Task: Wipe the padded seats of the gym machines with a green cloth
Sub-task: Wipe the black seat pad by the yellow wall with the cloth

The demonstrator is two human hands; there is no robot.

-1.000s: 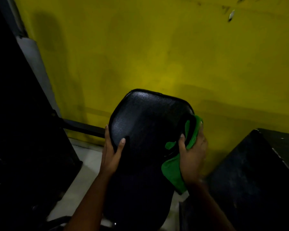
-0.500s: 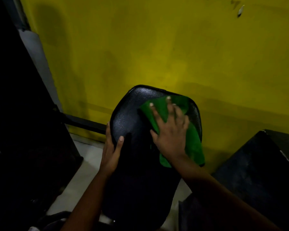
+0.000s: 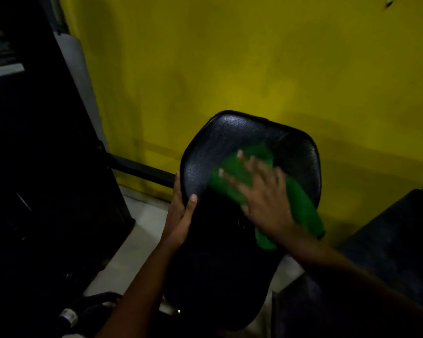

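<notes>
Seat at centre, before the wall. On its upper part, cloth flat under right hand. Left hand gripping seat's left edge. Machine frame to the left, another pad to the right.

Yellow wall fills most of the bkgd; paint blotchy, brightest patch near centre; small dark mark w/ pale fleck at top-R edge; pale floor shows lower L, running up to the wall base; big black machine frame takes up the L side, mostly lost in shadow; grey slanted upright runs along its wall-side edge; black bar goes from the frame low along the wall; black textured block at R, near the wall; light dim overall.
</notes>
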